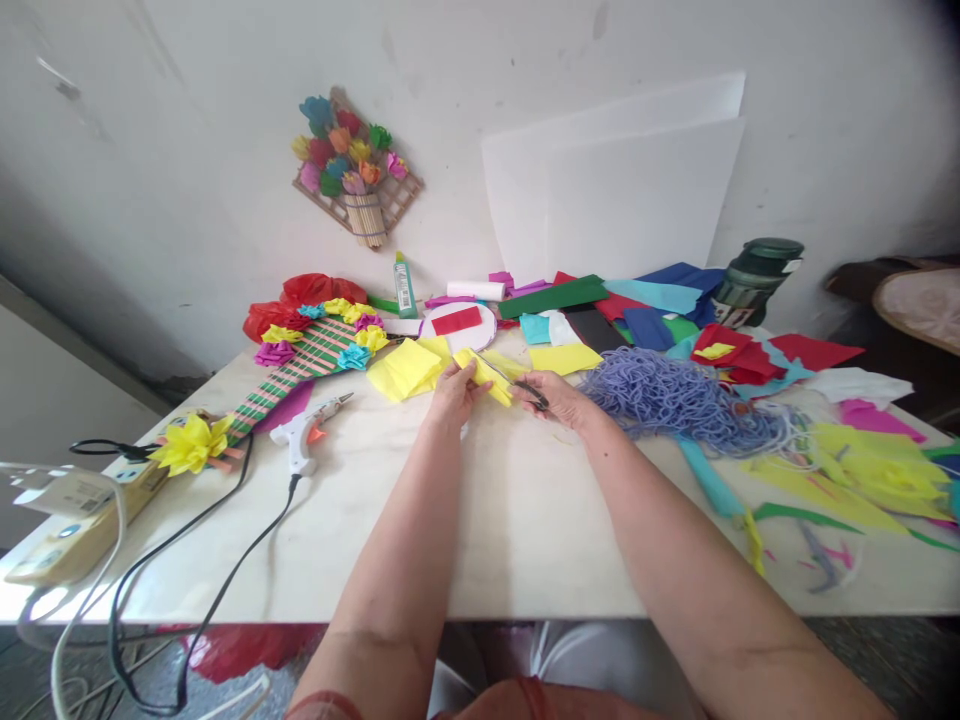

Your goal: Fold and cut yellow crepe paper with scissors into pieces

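Observation:
My left hand point(457, 392) pinches a folded strip of yellow paper point(484, 375) above the middle of the table. My right hand point(556, 398) grips a pair of scissors with black handles point(534, 394), and their blades reach across the yellow strip. Just behind my left hand lies a stack of yellow paper squares point(407, 368). Another yellow piece point(564, 359) rests beyond my right hand. Close to my right wrist is a tangled heap of purple-blue cord point(675, 400).
A white glue gun point(304, 437) trails its cable at left, near a power strip point(82, 530). Behind it lies a green striped craft point(300, 372) with paper flowers. Coloured paper point(551, 297), a glue bottle point(404, 285) and a dark green jar point(759, 280) line the back.

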Demonstrator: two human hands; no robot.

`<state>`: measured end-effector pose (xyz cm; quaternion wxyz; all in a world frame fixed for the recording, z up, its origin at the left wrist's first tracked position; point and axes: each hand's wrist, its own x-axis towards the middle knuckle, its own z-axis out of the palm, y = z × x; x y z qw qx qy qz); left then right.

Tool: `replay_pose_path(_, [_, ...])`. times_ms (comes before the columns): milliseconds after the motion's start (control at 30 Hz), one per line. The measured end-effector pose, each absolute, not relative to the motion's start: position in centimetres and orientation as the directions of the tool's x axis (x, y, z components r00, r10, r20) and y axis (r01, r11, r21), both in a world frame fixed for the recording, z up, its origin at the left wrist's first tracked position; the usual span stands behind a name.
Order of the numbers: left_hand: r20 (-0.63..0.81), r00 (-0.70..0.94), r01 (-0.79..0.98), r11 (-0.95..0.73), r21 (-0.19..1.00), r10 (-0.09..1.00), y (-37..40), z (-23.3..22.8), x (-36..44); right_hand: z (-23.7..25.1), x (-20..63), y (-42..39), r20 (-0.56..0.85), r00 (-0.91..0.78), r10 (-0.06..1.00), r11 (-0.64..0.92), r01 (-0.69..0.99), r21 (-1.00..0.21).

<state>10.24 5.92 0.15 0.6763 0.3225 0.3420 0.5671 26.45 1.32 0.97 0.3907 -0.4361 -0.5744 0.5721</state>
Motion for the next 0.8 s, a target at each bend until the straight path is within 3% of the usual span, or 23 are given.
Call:
replay_pose_path(500, [-0.070,0.187,-0.473,0.152,0.868,0.980,5.29,0.33,10.51,1.10,26.46,1.14,-0.018,-0.334,0.942,-0.020,-0.001,-1.000])
replay_pose_path(800, [-0.066,0.170,-0.471,0.140,0.871,0.983,5.47,0.10,10.58,1.16,26.30,1.24,-0.039,-0.309,0.950,-0.023,0.055,-0.998])
